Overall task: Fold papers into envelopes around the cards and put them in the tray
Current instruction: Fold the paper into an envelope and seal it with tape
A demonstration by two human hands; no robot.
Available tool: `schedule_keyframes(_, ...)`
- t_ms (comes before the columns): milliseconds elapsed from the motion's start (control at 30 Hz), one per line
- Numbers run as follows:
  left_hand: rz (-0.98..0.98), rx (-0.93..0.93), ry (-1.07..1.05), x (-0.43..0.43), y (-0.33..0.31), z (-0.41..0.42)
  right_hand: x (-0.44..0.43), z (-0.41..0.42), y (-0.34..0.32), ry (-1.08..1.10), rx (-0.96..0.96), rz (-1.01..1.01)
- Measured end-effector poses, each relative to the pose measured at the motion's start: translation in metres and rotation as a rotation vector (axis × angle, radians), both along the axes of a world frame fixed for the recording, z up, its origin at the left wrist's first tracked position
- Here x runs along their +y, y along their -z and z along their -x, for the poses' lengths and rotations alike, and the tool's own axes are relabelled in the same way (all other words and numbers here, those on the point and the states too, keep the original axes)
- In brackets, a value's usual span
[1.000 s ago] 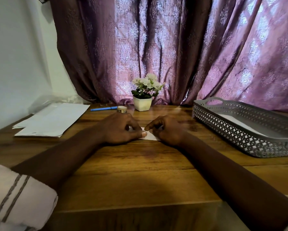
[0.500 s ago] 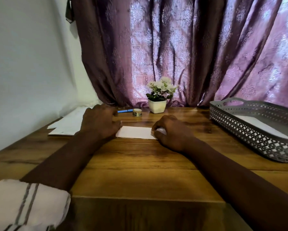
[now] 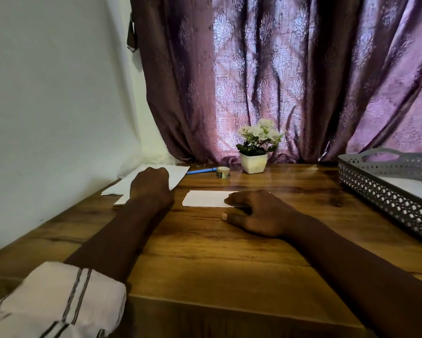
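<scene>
Paper (image 3: 206, 198), folded into a small white rectangle, lies flat on the wooden table (image 3: 229, 259) at the centre. The right hand (image 3: 256, 214) rests on its 3 o'clock end, fingers loosely spread and flat, thumb on the wood, gripping nothing. At 9 o'clock the left hand (image 3: 151, 182) lies over a stack of white sheets (image 3: 175, 174), knuckles curled; whether it grips a sheet cannot be told. The grey lattice tray (image 3: 385, 191) stands at 3 o'clock, well apart, with white paper inside. At 12 o'clock are a blue pen (image 3: 201, 170), a tape roll (image 3: 223, 172) and a potted flower (image 3: 253, 152) before the purple curtain (image 3: 278, 69).
</scene>
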State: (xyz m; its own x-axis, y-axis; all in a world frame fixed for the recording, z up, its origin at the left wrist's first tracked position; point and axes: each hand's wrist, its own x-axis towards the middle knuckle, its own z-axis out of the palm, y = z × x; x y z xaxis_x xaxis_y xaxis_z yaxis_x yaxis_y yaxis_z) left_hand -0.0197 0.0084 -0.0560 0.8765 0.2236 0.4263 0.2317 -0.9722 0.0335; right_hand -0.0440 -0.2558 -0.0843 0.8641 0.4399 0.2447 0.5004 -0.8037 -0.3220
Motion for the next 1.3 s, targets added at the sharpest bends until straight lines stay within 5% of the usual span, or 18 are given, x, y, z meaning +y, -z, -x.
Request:
schedule_keyframes(167,-0.003,-0.300,0.087,0.000,-0.006,0.006,0.000,0.001,-0.001,-0.019,-0.057,-0.040)
schedule_keyframes(267,0.010,-0.631,0.338,-0.006,-0.009,0.011,-0.003,0.003,-0.007,0.004,-0.109,-0.086)
schedule_keyframes(367,-0.112,-0.726,0.522,-0.027,-0.005,0.012,-0.006,0.006,-0.015,0.035,-0.136,-0.304)
schedule_keyframes(467,0.025,-0.582,0.430,-0.033,0.001,0.001,-0.009,0.007,-0.015,0.071,-0.117,-0.406)
schedule_keyframes(667,0.187,0.172,-0.041,0.012,0.017,-0.032,-0.012,0.000,-0.007,0.147,-0.082,-0.277)
schedule_keyframes(900,0.380,0.107,0.010,0.025,0.018,-0.041,-0.011,-0.004,-0.004,0.147,-0.078,-0.150)
schedule_keyframes(1100,0.112,0.139,-0.052,0.005,0.020,-0.031,-0.011,-0.004,-0.004,0.148,-0.073,-0.150)
schedule_keyframes(1300,0.268,0.035,-0.017,0.014,0.018,-0.035,-0.010,-0.001,-0.005,0.137,-0.094,-0.133)
